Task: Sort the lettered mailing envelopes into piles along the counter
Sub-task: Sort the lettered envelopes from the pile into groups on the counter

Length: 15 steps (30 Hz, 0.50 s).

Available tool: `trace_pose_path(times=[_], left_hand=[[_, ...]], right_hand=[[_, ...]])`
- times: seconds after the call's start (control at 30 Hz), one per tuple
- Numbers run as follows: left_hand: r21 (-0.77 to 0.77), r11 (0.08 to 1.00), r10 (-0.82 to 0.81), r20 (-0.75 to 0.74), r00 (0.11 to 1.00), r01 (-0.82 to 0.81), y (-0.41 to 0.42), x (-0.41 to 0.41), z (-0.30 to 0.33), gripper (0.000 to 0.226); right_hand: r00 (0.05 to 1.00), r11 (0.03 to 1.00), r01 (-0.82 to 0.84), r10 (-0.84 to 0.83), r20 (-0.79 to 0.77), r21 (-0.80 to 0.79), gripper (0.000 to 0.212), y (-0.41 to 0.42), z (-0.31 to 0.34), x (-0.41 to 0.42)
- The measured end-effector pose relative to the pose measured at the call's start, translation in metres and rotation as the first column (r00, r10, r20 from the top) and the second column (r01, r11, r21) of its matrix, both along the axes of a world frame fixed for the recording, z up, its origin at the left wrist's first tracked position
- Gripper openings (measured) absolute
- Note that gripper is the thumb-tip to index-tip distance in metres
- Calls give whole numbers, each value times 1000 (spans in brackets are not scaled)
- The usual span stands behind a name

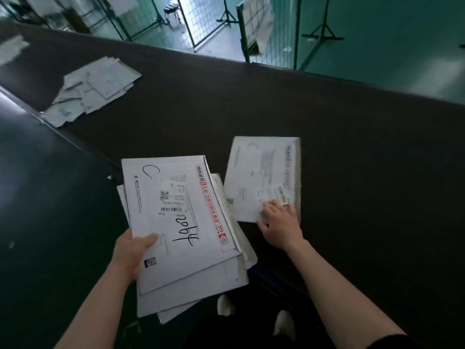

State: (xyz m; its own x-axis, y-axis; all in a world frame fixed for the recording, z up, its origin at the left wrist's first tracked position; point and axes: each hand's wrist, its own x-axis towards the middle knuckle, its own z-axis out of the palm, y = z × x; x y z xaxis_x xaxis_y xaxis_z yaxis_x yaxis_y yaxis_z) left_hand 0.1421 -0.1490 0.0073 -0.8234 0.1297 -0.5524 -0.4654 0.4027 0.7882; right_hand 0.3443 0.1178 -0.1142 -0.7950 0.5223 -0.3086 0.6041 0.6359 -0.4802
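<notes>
Big dark flat counter (352, 152) runs away to the upper left, where a loose heap of white mailers (93, 86) lies well apart from the action. Closer in, the left hand (130, 253) grips a fanned stack of white card envelopes (181, 248), thumb clamped on the top one, marked "C". Just right of the stack lies a single white envelope (261, 177), flat on the counter, long axis pointing away. The right hand (281, 222) is nearest it, fingers spread flat on its near corner, not pinching. No containers, just piles.
</notes>
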Motion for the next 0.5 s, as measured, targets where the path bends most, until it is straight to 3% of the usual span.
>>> trace_pose_path(times=[0.1, 0.17, 0.33, 0.43, 0.5], left_hand=[[-26, 998, 57, 14, 998, -56, -27, 0, -3, 34], [-45, 995, 86, 42, 995, -84, -38, 5, -11, 33], [-44, 985, 174, 164, 971, -169, -70, 28, -38, 28], [-27, 977, 211, 189, 959, -210, -92, 29, -53, 27], [-7, 976, 214, 184, 959, -216, -104, 24, -62, 29]], right_hand=[[987, 988, -152, 153, -49, 27, 31, -21, -4, -1], [985, 988, -150, 154, -78, 46, 28, -25, -2, -4], [986, 987, -146, 151, -72, 72, 63, -48, -2, -19], [997, 1000, 22, -20, -80, 15, 81, -67, -3, -17], [952, 962, 272, -264, -153, 36, 69, -86, 1, -8]])
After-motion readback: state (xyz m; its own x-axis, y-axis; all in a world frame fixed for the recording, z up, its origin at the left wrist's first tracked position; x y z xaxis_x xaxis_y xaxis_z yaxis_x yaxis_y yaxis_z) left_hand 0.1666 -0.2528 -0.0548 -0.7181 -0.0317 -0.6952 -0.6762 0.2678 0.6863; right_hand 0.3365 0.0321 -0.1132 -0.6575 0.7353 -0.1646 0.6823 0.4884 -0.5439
